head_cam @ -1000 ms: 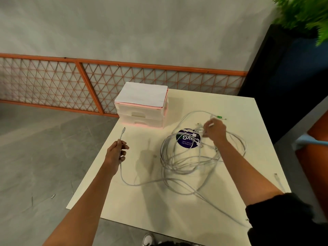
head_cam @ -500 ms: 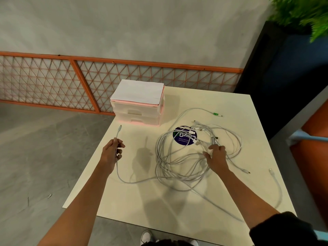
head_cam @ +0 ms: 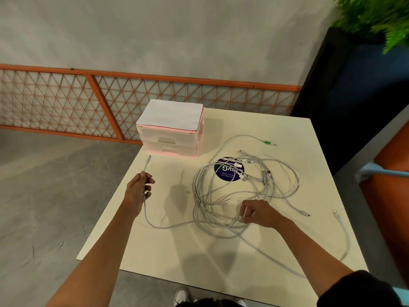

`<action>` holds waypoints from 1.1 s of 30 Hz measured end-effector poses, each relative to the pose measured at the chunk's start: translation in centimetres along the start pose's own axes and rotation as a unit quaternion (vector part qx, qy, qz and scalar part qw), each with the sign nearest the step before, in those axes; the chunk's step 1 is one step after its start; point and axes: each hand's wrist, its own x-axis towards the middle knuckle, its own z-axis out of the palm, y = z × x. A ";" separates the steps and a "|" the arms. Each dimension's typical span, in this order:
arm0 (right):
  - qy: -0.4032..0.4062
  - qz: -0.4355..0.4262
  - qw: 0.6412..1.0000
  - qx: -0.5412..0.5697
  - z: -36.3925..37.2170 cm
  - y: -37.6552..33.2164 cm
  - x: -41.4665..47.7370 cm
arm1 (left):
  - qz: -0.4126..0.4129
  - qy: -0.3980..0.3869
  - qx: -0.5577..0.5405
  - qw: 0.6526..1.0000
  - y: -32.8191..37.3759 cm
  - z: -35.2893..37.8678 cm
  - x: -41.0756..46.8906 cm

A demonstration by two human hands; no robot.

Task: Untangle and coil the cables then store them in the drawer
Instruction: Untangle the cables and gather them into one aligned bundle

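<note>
A tangle of white cables [head_cam: 223, 196] lies on the cream table [head_cam: 221, 260], spread over a round blue sticker [head_cam: 230, 172]. My left hand [head_cam: 138, 191] grips one white cable near its plug end [head_cam: 148, 160], which sticks up above the fist at the table's left edge. My right hand [head_cam: 257, 213] pinches a strand at the near side of the tangle. A white and pink drawer unit [head_cam: 171, 131] stands at the back left of the table, both drawers closed.
One cable end with a green plug [head_cam: 267, 142] lies behind the tangle. Another loose cable [head_cam: 342, 227] runs along the table's right edge. An orange lattice fence [head_cam: 66, 103] lines the wall. A dark planter with a green plant [head_cam: 358, 80] stands at right.
My right hand has moved from the far side of the tangle, by the sticker, to its near side and now pinches a strand. My left hand keeps its hold on the cable end.
</note>
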 end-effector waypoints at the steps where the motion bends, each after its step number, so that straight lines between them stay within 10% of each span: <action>1: 0.009 -0.006 1.000 -0.007 0.0 0.0 0.1 | 0.000 0.001 0.000 1.000 -0.1 0.0 0.0; 5: 0.140 -0.010 0.987 -0.081 0.6 -0.9 0.0 | 0.001 0.003 -0.001 1.000 -0.1 0.1 -0.1; 10: 0.189 0.200 0.956 -0.098 1.8 -1.8 -0.5 | 0.004 0.004 -0.003 1.000 0.1 0.2 -0.2; 20: 0.216 0.340 0.891 0.210 1.3 -2.9 1.1 | 0.009 -0.002 -0.002 1.000 0.4 0.2 0.2; 26: 0.206 0.373 0.718 0.550 -2.3 -4.0 2.8 | 0.011 -0.003 -0.002 1.000 0.5 0.5 0.4; 33: 0.231 0.317 0.625 0.675 -5.5 -8.2 2.1 | 0.015 -0.009 0.000 1.000 0.6 0.8 0.8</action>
